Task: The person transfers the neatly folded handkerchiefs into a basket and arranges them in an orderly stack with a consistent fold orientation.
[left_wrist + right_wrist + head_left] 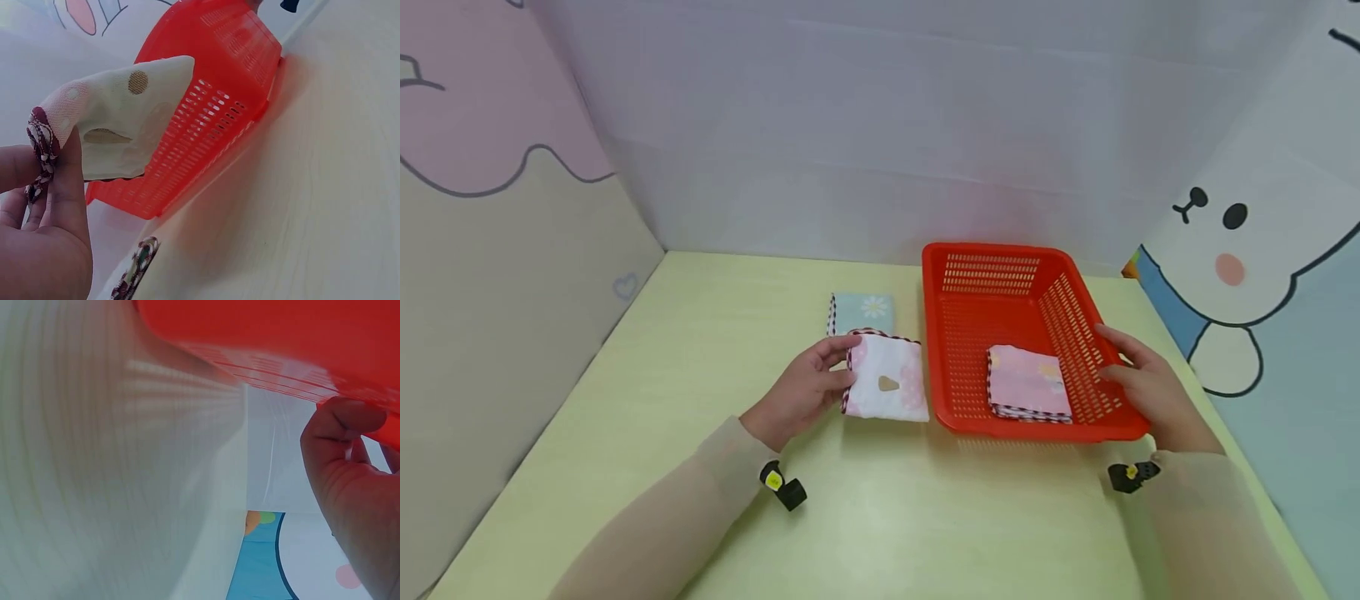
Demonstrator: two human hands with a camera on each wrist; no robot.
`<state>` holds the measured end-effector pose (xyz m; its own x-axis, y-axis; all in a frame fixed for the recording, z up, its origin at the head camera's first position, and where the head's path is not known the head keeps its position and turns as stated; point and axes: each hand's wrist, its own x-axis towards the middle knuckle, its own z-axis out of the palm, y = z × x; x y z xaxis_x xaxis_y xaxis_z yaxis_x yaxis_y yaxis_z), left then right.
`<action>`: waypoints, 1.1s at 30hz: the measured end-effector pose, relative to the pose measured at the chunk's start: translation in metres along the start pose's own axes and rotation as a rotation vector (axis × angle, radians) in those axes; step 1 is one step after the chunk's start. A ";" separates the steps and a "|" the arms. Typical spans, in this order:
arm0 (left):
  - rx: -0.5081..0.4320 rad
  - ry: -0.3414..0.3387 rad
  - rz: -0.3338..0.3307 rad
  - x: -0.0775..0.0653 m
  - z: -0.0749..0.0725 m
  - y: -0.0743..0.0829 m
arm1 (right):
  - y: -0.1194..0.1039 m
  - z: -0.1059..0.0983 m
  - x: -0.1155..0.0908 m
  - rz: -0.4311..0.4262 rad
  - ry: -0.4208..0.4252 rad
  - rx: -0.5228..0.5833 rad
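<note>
My left hand (pixel 805 385) pinches the left edge of a folded white handkerchief (pixel 887 400) with pink patches and a dark checked trim. In the left wrist view, the handkerchief (pixel 128 119) hangs in the air between thumb and fingers, before the basket's side. The right hand (pixel 1153 396) grips the right rim of a red plastic basket (pixel 931 333), with the thumb (pixel 353 419) on the rim's outer side in the right wrist view. Inside the basket lies a folded pink handkerchief (pixel 1028 383). A folded blue-green handkerchief (pixel 861 312) with a white daisy lies behind the white one, partly hidden.
Everything is on a pale yellow table (pixel 760 308). A plain pale wall (pixel 865 142) rises behind it, and side panels with cartoon drawings stand at left and right. Black wrist straps (pixel 782 485) are on both arms.
</note>
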<state>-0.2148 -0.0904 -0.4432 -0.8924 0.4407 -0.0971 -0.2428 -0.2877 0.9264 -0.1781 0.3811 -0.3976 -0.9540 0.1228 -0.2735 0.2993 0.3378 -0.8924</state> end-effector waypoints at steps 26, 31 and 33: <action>-0.201 -0.054 0.160 0.035 0.027 0.029 | 0.003 -0.001 0.003 0.042 0.009 -0.015; -0.189 -0.058 0.153 0.040 0.035 0.033 | 0.001 -0.001 0.003 0.039 0.009 -0.024; -0.180 -0.062 0.156 0.042 0.040 0.035 | 0.001 -0.002 0.003 0.037 0.008 -0.023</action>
<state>-0.2455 -0.0485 -0.4006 -0.9009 0.4284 0.0695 -0.1728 -0.5008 0.8481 -0.1809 0.3834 -0.3986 -0.9422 0.1426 -0.3030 0.3345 0.3543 -0.8732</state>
